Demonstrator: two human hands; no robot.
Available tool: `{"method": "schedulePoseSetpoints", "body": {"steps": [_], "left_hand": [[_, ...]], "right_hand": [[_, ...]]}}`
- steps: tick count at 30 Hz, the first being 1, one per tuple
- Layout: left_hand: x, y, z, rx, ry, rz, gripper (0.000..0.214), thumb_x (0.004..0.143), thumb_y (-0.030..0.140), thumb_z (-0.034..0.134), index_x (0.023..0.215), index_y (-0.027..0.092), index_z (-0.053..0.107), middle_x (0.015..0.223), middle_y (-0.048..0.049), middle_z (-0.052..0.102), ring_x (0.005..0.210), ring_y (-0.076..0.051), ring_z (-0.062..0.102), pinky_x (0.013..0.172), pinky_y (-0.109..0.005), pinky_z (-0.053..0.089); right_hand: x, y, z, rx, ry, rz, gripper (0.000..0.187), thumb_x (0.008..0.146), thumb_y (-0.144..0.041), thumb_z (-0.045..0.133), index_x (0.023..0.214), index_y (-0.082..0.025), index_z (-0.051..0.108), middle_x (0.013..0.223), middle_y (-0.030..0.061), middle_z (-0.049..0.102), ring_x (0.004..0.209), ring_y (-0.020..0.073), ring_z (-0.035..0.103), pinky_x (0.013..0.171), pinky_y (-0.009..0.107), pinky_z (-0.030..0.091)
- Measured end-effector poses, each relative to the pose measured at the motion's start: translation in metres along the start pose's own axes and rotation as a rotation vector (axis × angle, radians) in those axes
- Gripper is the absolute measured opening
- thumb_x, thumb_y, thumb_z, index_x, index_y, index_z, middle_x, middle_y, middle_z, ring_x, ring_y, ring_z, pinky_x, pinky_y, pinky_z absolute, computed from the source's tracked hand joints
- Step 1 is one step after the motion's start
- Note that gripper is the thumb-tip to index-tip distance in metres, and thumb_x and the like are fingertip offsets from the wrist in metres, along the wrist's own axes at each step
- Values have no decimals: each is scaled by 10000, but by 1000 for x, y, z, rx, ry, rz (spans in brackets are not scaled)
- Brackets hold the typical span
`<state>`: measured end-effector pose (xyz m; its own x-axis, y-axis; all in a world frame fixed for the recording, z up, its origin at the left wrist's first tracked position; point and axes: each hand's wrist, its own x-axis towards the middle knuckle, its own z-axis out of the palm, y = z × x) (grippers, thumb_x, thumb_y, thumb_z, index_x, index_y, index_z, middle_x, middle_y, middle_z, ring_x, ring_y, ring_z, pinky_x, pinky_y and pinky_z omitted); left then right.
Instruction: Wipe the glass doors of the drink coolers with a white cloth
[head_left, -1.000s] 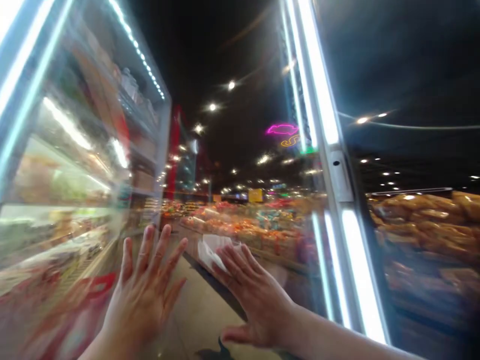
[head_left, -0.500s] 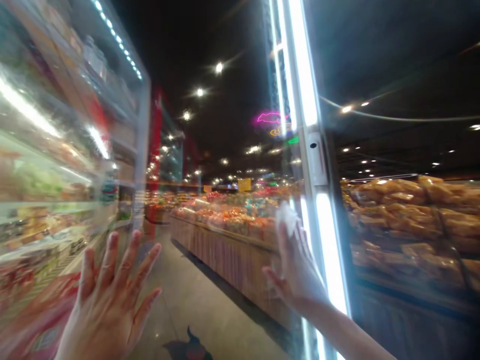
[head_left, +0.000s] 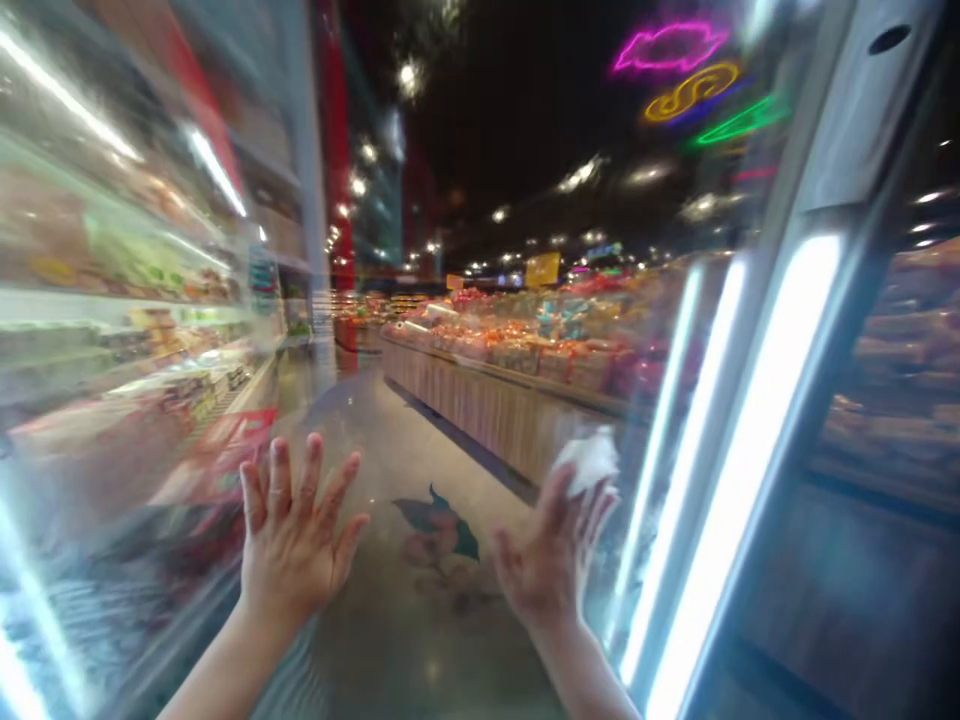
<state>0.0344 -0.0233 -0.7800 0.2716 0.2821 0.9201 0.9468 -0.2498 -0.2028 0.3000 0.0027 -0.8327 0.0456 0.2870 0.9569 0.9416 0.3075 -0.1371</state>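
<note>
My left hand (head_left: 296, 540) is pressed flat on a glass door (head_left: 420, 330), fingers spread and empty. My right hand (head_left: 551, 560) reaches up beside it, fingers stretched. Under its fingertips it pins a crumpled white cloth (head_left: 589, 460) against the glass. The cloth sits close to the door's lit metal frame (head_left: 750, 450) on the right. Motion blur smears both hands slightly.
Through the glass I see a shop aisle floor (head_left: 420, 640) with a fish decal (head_left: 439, 515). Lit refrigerated shelves (head_left: 112, 330) of packaged goods run along the left. A long wooden produce stand (head_left: 525, 400) runs along the right. Neon signs (head_left: 675, 60) glow overhead.
My right hand slid the cloth from the middle of the glass to the right, toward the lit frame. My left hand stayed flat on the glass. The view swung and tilted.
</note>
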Motion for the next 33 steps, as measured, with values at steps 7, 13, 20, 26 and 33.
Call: {"method": "schedulePoseSetpoints", "body": {"steps": [7,13,20,26,33], "left_hand": [[-7,-1,-1,0,-14,31,856,941,333,577,1624,356,62,1722,11,-84,1587,-288,-126,1283,-595,-42],[-21,-2,7,-48,38,32,850,942,356,590,1630,267,98,1728,-52,-67,1586,-318,-124,1265,-594,-100],[-46,-4,14,-73,27,-1,817,941,336,591,1620,323,137,1731,-20,-26,1593,-304,-95,1266,-609,-83],[-61,8,18,-49,66,6,778,955,328,562,1620,298,159,1732,-17,-8,1597,-291,-64,1291,-545,-64],[-77,-2,22,12,64,-74,768,940,311,586,1608,336,208,1725,-2,59,1599,-290,4,1303,-537,-14]], "right_hand": [[-22,14,1,-15,-90,-93,882,968,-532,447,1645,-222,-25,1719,131,-88,1559,454,-91,1131,856,181],[-58,50,2,-65,-19,-16,874,1010,-582,264,1616,-31,-42,1698,242,-79,1559,463,-91,1124,837,214],[-57,76,-2,-83,20,74,823,1024,-498,291,1619,-52,-63,1701,232,-71,1566,452,-69,1149,825,169],[-67,32,7,-83,-69,-271,851,998,-471,403,1626,-52,10,1708,201,-63,1567,457,-37,1131,794,294],[-24,-37,20,20,-39,-450,826,983,-486,504,1613,-56,188,1714,166,8,1589,373,26,1276,625,133]]}}
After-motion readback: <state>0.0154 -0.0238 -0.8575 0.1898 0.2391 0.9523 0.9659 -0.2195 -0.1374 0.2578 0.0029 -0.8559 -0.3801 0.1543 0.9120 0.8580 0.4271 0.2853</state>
